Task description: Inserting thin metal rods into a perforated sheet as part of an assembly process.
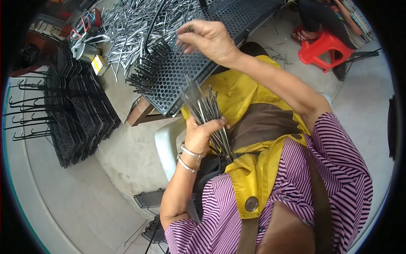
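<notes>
My left hand [198, 135] is wrapped round a bundle of thin metal rods [205, 103], with the thumb across them. The rods fan upward, and their lower ends reach my yellow apron [245, 169]. My right hand [211, 40] is raised above a black perforated metal rack [173, 84], with thumb and fingers pinched together. Something thin and blurred seems to be at those fingertips, too faint to name. Beside the right hand, a row of black-ended pieces [150, 65] stands along the rack's left part.
A heap of loose silvery rods [131, 29] covers the table behind the rack. Scissors [82, 27], a metal cup [86, 53] and a small yellow box [99, 64] are left of it. Stacked black wire racks [80, 106] stand at left; a red stool [323, 48] and another person are at right.
</notes>
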The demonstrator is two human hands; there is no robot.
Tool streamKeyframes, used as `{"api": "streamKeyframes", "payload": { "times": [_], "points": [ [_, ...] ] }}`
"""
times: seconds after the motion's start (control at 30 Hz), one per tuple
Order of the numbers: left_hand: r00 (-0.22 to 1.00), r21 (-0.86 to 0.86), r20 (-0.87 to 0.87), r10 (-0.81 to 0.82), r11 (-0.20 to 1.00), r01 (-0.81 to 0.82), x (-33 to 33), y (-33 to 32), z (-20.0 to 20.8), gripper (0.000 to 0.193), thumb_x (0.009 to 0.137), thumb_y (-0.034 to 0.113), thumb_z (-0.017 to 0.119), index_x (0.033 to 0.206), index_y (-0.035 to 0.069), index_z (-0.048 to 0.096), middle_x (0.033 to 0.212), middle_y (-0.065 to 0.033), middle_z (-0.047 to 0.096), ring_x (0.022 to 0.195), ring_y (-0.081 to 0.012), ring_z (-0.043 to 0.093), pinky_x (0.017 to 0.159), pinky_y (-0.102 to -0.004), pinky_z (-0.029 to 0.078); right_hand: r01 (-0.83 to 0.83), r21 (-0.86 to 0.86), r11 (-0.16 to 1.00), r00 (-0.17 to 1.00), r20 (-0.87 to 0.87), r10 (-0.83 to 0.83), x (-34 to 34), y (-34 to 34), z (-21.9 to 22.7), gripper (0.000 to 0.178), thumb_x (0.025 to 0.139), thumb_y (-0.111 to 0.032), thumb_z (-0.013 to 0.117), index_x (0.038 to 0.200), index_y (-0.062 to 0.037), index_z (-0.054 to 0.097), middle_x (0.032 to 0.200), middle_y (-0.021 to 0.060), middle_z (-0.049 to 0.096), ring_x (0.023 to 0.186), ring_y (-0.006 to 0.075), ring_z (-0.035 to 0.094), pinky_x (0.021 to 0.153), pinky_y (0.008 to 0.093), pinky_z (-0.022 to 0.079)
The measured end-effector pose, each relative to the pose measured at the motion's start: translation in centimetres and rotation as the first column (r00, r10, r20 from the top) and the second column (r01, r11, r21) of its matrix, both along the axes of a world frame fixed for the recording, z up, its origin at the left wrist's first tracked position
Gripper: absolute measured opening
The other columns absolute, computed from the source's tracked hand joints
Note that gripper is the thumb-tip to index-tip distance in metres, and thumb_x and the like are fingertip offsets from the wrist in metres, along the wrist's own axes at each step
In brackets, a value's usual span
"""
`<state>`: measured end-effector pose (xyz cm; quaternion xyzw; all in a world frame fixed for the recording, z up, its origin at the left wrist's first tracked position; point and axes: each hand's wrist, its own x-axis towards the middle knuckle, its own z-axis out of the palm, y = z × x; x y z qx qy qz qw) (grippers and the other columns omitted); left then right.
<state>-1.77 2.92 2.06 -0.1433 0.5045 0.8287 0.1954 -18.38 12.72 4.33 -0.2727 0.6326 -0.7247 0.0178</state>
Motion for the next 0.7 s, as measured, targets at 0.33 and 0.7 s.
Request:
{"api": "streamKeyframes", "payload": {
  "times": [0.33,0.7],
  "points": [
    [0.998,0.069,0.030,0.052,0.996,-0.054,0.1,-0.3,-0.3,0.018,0.062,-0.006,0.057,0.079,-0.003,0.053,0.068,-0.0094,0.058,0.057,-0.0194,0.057,0.055,-0.0294,0.048,0.175,0.230,0.957,0.808,-0.589,-0.006,-0.7,-1.9,0.0,0.014,0.075,-0.007,0.060,0.088,-0.0013,0.059,0.076,0.0068,0.062,0.066,0.0113,0.061,0.058,0.0205,0.049],
    [0.989,0.114,-0.015,0.150,0.983,-0.147,0.8,-0.3,0.2,0.016,0.063,-0.006,0.057,0.078,-0.003,0.053,0.068,-0.0099,0.057,0.059,-0.0188,0.056,0.057,-0.0298,0.047,0.070,0.369,0.927,0.729,-0.653,0.205,-2.0,-2.7,0.3,0.012,0.073,-0.010,0.061,0.083,-0.0024,0.059,0.069,0.0085,0.061,0.060,0.0173,0.060,0.054,0.0249,0.048]
  ]
}}
